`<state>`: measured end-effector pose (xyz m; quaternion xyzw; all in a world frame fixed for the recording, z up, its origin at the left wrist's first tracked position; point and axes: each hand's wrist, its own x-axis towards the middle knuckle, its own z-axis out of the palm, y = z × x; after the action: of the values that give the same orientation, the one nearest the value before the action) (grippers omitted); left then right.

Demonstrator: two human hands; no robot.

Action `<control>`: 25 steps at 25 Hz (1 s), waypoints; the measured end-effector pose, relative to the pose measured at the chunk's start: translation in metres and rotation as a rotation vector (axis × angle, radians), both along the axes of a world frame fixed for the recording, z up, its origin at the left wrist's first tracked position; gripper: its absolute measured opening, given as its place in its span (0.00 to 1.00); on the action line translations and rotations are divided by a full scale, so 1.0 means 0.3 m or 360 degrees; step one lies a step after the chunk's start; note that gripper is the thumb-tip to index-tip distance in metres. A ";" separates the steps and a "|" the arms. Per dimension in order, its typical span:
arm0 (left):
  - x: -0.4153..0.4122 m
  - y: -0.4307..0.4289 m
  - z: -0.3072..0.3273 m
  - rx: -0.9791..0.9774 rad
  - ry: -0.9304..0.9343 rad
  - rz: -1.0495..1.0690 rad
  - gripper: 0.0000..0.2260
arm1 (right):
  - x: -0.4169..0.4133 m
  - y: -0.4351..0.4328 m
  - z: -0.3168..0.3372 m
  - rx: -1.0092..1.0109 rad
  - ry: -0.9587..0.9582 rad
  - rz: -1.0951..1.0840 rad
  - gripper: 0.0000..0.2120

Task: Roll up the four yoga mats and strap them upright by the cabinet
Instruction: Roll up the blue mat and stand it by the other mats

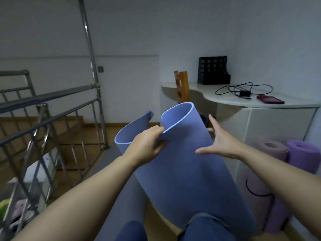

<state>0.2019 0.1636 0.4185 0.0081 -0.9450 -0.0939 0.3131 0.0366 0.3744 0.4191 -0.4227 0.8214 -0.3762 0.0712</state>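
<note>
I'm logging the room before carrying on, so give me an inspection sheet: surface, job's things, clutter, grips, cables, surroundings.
Surface: wooden floor, grey mat-like sheet lying flat on it.
Job's things: blue foam yoga mat held on end, loosely curled, unstrapped; pink rolled mat with black strap and purple rolled mat upright beside white cabinet.
Clutter: black mesh file holder, dark red flat case on cabinet top.
Grips: left grip pinches blue mat's edge; right grip open, fingers spread beside it.
Cables: black cable with adapter on cabinet top.
Surroundings: steel stair railing, wooden chair, white walls.
</note>
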 end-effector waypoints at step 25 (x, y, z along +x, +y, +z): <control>0.207 -0.328 0.007 0.0895 -0.1161 0.0404 0.25 | 0.247 -0.420 -0.042 0.0782 0.1845 0.0446 0.07</control>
<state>0.2639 0.0653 0.4207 0.2404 -0.9228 -0.2979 -0.0443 0.1107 0.2484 0.4064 -0.6319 0.7260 0.1252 -0.2408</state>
